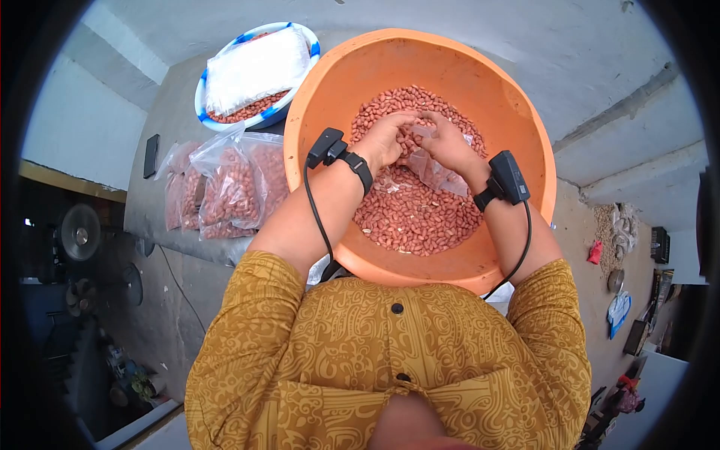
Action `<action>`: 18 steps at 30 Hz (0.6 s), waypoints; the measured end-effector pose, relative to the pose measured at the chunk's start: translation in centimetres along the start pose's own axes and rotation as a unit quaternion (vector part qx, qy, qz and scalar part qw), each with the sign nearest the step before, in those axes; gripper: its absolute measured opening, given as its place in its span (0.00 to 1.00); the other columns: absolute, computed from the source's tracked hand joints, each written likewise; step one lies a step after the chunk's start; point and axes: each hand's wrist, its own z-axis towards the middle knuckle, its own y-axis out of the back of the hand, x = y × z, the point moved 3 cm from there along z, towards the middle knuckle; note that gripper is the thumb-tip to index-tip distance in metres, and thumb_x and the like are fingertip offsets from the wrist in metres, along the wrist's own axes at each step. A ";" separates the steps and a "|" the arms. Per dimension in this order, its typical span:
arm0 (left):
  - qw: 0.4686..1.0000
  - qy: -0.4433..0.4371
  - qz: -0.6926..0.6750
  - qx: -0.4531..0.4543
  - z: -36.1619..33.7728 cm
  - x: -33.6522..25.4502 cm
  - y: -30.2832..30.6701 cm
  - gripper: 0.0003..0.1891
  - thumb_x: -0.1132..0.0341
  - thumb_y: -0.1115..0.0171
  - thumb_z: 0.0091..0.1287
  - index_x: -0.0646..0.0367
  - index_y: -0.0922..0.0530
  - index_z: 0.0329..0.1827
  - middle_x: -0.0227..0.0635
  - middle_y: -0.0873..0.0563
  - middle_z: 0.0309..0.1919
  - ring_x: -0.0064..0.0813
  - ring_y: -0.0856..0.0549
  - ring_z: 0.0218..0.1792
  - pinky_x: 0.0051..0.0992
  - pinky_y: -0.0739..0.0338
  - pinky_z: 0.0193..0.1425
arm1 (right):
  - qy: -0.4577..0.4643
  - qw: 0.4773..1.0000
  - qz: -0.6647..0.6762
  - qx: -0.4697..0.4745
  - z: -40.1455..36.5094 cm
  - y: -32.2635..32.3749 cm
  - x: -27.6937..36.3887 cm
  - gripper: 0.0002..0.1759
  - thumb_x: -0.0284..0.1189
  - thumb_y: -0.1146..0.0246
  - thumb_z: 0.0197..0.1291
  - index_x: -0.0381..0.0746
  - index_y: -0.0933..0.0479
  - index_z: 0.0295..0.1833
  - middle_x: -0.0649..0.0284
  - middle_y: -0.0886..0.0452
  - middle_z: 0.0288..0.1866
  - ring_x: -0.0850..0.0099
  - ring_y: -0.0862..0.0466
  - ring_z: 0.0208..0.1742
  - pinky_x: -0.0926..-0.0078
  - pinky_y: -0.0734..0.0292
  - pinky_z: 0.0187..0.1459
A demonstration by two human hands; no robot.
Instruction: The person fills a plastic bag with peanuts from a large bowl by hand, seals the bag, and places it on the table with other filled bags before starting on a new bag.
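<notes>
A large orange basin [517, 112] holds a heap of reddish-brown peanuts [420, 225]. Over the heap, my left hand [382, 140] and my right hand [450, 144] come together with fingers bent and fingertips nearly touching. Between them is a clear plastic bag [437, 176] with some peanuts in it, its lower part lying on the heap. My right fingers are closed on the bag's film. My left fingers curl at its upper edge, partly hidden, and seem to grip it too.
Filled clear bags of peanuts [229, 184] stand left of the basin on a grey table [172, 97]. Behind them, a blue-and-white basin [315, 49] holds peanuts and a stack of clear plastic bags [259, 71]. A dark phone-like object [151, 156] lies near the table's left edge.
</notes>
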 end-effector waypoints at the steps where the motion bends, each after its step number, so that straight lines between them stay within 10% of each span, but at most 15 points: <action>1: 1.000 -0.012 -0.009 0.020 0.6 0.0 0.2 0.14 0.63 0.45 0.63 0.54 0.24 0.50 0.36 0.20 0.34 0.30 0.23 0.34 0.34 0.29 0.30 | 0.008 1.000 -0.006 -0.010 0.0 0.1 0.0 0.32 0.23 0.40 0.48 0.32 0.36 0.63 0.50 0.19 0.35 0.63 0.18 0.36 0.69 0.24 0.39; 8: 0.997 0.009 -0.020 0.074 -0.7 -1.8 -0.2 0.16 0.62 0.49 0.64 0.55 0.25 0.53 0.37 0.18 0.38 0.30 0.21 0.42 0.29 0.26 0.39 | 0.005 0.999 -0.003 -0.052 0.6 0.9 -1.2 0.32 0.23 0.41 0.48 0.32 0.35 0.63 0.51 0.19 0.35 0.65 0.18 0.35 0.69 0.24 0.39; 10: 0.984 -0.032 0.160 -0.073 0.2 -1.8 1.5 0.14 0.64 0.49 0.63 0.58 0.24 0.49 0.37 0.18 0.34 0.29 0.19 0.36 0.29 0.26 0.33 | -0.007 0.998 -0.004 -0.060 0.4 1.2 -1.0 0.32 0.22 0.42 0.48 0.33 0.36 0.63 0.55 0.21 0.32 0.69 0.20 0.32 0.71 0.25 0.36; 12: 0.929 -0.075 0.334 -0.138 0.6 -2.2 2.7 0.12 0.65 0.49 0.62 0.61 0.21 0.40 0.38 0.16 0.29 0.30 0.17 0.27 0.28 0.24 0.29 | -0.002 0.998 0.003 -0.069 0.4 1.6 -1.2 0.33 0.21 0.44 0.50 0.35 0.37 0.65 0.63 0.25 0.24 0.76 0.24 0.25 0.76 0.28 0.30; 15: 0.757 0.173 0.630 -0.002 0.1 -0.8 2.5 0.12 0.64 0.48 0.61 0.63 0.20 0.37 0.40 0.15 0.31 0.30 0.15 0.28 0.28 0.22 0.29 | -0.011 0.997 0.012 -0.080 0.2 1.9 -1.0 0.32 0.21 0.44 0.50 0.35 0.37 0.65 0.62 0.25 0.24 0.75 0.24 0.25 0.75 0.28 0.30; 18: 0.607 0.235 0.742 0.159 -1.9 3.6 1.5 0.11 0.62 0.41 0.57 0.62 0.20 0.34 0.35 0.16 0.31 0.25 0.16 0.30 0.28 0.22 0.31 | -0.001 0.996 -0.007 -0.092 0.6 1.9 -1.7 0.33 0.22 0.44 0.49 0.35 0.37 0.65 0.62 0.26 0.23 0.75 0.24 0.25 0.76 0.28 0.30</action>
